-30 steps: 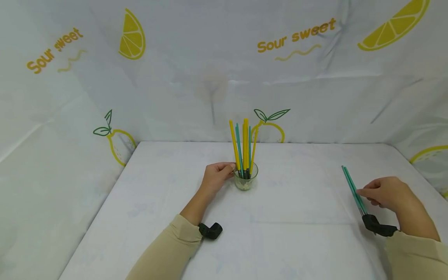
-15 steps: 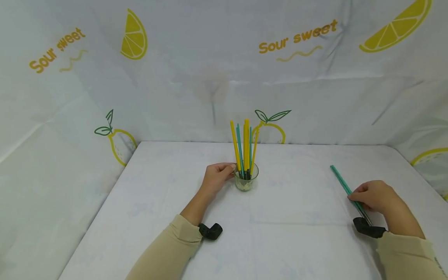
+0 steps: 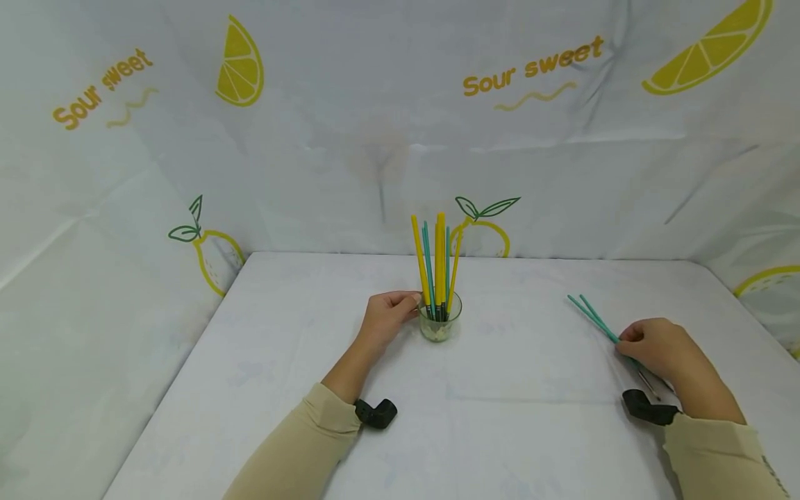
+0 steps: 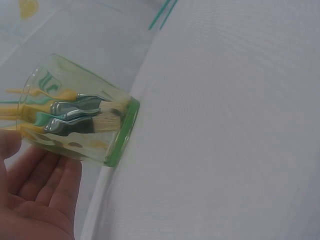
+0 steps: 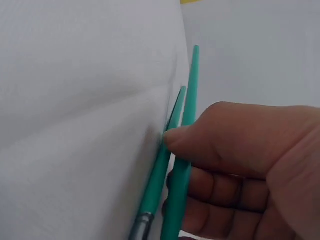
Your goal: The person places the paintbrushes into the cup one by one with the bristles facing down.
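Observation:
A clear glass cup (image 3: pixel 437 332) with a green-tinted base stands upright on the table. Several yellow and teal paintbrushes (image 3: pixel 440 260) lean in it, bristles down, as the left wrist view shows. My left hand (image 3: pixel 389 316) holds the cup at its left side, thumb by the rim and fingers along the outer wall. Off to the right, my right hand (image 3: pixel 659 351) pinches a teal paintbrush (image 5: pixel 191 100) between thumb and fingers. A second teal paintbrush (image 5: pixel 159 175) runs beside it, nearer the table; whether the fingers grip it too I cannot tell.
White cloth covers the table (image 3: pixel 500 437). Behind it hangs a white backdrop (image 3: pixel 350 125) with lemon prints. Each wrist wears a black camera mount, such as the right one (image 3: pixel 650 408) low over the cloth.
My right hand has moved left with the teal paintbrushes. Their handle ends, close together before, now spread apart. My left hand and the cup have stayed in place.

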Action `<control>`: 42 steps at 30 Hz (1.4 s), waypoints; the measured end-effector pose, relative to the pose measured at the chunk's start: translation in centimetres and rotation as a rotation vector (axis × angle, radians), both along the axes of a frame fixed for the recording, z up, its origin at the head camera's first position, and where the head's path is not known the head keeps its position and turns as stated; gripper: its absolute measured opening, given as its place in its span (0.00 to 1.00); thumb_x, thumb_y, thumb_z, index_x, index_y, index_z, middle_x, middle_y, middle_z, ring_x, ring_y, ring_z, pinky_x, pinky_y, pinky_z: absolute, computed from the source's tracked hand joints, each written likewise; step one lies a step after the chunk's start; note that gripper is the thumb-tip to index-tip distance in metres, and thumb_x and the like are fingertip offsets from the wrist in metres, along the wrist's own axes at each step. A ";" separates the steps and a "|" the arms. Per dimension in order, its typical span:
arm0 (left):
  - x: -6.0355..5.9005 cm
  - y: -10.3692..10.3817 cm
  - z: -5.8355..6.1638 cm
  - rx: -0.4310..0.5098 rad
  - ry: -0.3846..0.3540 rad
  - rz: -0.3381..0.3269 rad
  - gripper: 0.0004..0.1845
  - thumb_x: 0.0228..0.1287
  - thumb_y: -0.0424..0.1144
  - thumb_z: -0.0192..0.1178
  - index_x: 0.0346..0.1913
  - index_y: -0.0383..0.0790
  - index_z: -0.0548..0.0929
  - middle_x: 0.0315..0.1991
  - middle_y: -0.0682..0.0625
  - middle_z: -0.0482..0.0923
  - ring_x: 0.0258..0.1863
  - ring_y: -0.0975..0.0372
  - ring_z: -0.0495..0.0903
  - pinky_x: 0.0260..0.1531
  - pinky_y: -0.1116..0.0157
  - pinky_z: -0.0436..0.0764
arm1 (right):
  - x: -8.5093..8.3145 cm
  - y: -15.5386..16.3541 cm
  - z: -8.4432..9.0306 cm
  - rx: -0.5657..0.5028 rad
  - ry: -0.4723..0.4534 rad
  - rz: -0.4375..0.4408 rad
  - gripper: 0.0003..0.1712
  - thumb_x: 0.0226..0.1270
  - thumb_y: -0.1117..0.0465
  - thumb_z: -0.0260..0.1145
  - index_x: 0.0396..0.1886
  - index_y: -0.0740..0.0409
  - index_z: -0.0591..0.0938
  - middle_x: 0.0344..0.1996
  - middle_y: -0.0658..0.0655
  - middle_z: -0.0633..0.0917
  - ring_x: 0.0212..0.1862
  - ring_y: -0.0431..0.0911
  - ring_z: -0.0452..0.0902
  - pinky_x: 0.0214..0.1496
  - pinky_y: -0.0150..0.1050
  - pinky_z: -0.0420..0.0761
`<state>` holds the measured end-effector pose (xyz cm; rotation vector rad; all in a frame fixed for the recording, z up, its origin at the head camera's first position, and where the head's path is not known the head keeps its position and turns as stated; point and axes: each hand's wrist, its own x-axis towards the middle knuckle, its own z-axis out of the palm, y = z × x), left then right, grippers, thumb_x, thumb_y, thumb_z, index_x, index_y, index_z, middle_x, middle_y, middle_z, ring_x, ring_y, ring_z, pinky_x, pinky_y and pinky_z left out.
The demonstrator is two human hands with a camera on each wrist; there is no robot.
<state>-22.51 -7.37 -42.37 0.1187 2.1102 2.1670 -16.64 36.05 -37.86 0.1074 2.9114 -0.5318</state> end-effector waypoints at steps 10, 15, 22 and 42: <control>0.5 -0.1 1.0 -0.004 -0.017 -0.021 0.16 0.69 0.38 0.60 0.52 0.28 0.84 0.51 0.39 0.84 0.49 0.57 0.85 0.51 0.63 0.85 | 0.9 -2.2 1.4 0.006 0.234 -0.020 0.18 0.65 0.61 0.62 0.47 0.72 0.82 0.40 0.71 0.85 0.41 0.63 0.78 0.35 0.53 0.80; 0.3 -0.1 0.5 0.010 0.001 -0.014 0.16 0.68 0.40 0.61 0.51 0.30 0.85 0.50 0.40 0.85 0.48 0.58 0.86 0.50 0.64 0.85 | 1.1 -3.6 2.1 -0.021 0.369 -0.004 0.19 0.63 0.62 0.62 0.50 0.70 0.81 0.38 0.68 0.86 0.37 0.58 0.80 0.28 0.40 0.77; -0.1 -0.1 0.0 0.008 0.002 -0.005 0.16 0.68 0.41 0.62 0.49 0.31 0.86 0.49 0.42 0.85 0.48 0.59 0.86 0.50 0.65 0.85 | 1.2 -4.5 2.6 -0.045 0.449 -0.001 0.20 0.64 0.63 0.62 0.52 0.71 0.79 0.39 0.70 0.86 0.34 0.57 0.81 0.24 0.34 0.74; 0.2 -0.1 0.2 -0.005 -0.004 -0.011 0.16 0.68 0.42 0.61 0.49 0.32 0.86 0.48 0.43 0.86 0.47 0.60 0.86 0.50 0.65 0.85 | 1.6 -6.2 2.7 -0.132 0.767 0.007 0.09 0.54 0.65 0.76 0.34 0.63 0.87 0.29 0.63 0.88 0.31 0.11 0.59 0.23 0.15 0.68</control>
